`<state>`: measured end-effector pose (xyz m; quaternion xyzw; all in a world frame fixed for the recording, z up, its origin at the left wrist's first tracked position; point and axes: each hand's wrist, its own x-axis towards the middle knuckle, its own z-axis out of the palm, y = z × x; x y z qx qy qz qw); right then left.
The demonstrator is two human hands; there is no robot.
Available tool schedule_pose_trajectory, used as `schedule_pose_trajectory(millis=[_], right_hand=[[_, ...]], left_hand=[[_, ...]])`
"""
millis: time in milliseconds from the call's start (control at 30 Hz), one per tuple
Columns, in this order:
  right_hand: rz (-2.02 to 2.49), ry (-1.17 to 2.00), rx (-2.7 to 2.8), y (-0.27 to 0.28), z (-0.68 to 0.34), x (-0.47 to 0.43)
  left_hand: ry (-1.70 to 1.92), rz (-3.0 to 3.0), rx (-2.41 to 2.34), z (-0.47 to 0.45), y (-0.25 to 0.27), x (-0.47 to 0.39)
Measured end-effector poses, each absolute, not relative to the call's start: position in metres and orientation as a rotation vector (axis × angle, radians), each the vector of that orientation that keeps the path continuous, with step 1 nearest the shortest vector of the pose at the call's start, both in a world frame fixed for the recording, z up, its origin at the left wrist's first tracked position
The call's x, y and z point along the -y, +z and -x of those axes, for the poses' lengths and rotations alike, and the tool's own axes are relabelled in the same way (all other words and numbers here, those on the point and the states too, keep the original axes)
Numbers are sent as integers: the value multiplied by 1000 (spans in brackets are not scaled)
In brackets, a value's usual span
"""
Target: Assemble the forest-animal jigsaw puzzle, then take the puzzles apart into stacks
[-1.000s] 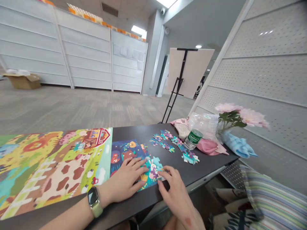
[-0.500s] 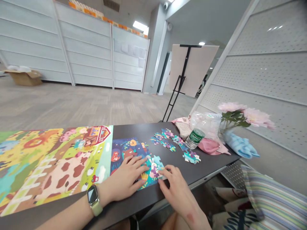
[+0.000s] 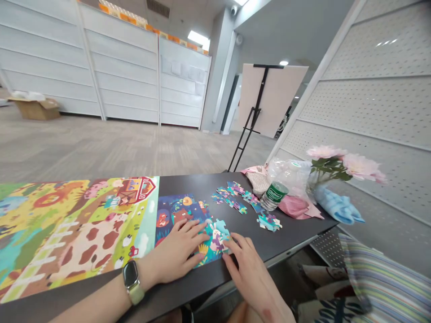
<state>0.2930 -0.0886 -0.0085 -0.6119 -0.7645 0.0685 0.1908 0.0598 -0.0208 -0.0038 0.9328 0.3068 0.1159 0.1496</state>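
Note:
A partly assembled jigsaw puzzle (image 3: 217,240) lies on the dark table, showing a white rabbit in purple on a teal ground. My left hand (image 3: 182,249) rests flat on it, fingers stretched and slightly spread, covering its middle. My right hand (image 3: 244,262) is at the puzzle's right edge, its thumb and index finger bent around a puzzle piece (image 3: 225,246) at that border. The fingertips partly hide this piece. Farther right lie loose and joined puzzle pieces (image 3: 230,197), with a small joined cluster (image 3: 268,221) nearer the bottle.
A large farm-picture sheet (image 3: 97,224) covers the table's left side. On the right stand a water bottle (image 3: 273,196) with a green label, a pink cloth (image 3: 296,207), a vase of pink flowers (image 3: 360,166) and a blue cloth (image 3: 338,206). An easel (image 3: 257,107) stands beyond.
The view has shifted very slightly. Both hands stay in nearly the same places on the puzzle, and no piece has visibly moved.

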Motion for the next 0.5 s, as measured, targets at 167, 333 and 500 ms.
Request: schedule_pose_trajectory(millis=[167,333,500], right_hand=[[1732,179,2161,-9,-290,91],[1714,147,2135,-16,-289,93],[1671,163,2118,-16,-291,95]], left_hand=[[370,-2695,-879,-58,-8,19],[455,-2714,-826,-64,-5,22],[478,-2745,-752,-83,0,26]])
